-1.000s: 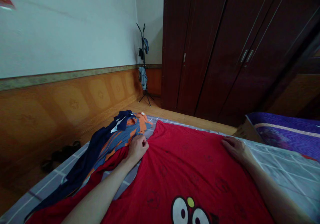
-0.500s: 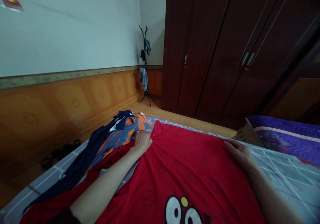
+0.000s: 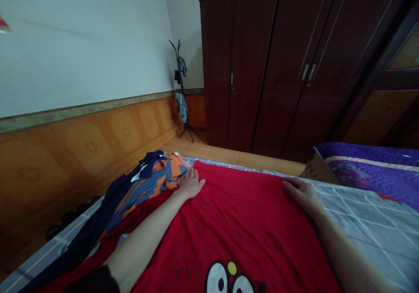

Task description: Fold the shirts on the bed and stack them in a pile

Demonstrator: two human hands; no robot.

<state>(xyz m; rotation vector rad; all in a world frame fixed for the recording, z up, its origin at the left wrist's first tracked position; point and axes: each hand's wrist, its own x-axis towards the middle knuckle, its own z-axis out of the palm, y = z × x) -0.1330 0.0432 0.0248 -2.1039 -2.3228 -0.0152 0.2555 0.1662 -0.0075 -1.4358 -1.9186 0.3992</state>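
I've red cartoon-print garment [image 3: 242,214] spread on checked bedsheet [image 3: 363,223]; L hand [image 3: 191,184] flat by far-L corner, fingers spread, gripping nothing; R hand [image 3: 303,195] at R edge, can't tell if pinching; L sweep could drag striped shirt [image 3: 163,173]; sheet's far edge near, room to R.

The left hand [image 3: 190,184] lies with fingers spread at the far left corner of a red garment [image 3: 242,214], just beside an orange and grey-blue garment [image 3: 153,182]. The right hand [image 3: 304,193] rests on its far right corner, fingers pointing inward. The red cloth lies spread over a grey checked sheet [image 3: 360,219], its print showing 2 white eyes [image 3: 216,277] and a yellow dot [image 3: 231,267]. A navy garment [image 3: 109,203] lies farther left. Beyond stand a coat stand [image 3: 181,81] and a dark wardrobe [image 3: 248,66] with 3 visible handles; purple quilted fabric [image 3: 376,177] is at right.
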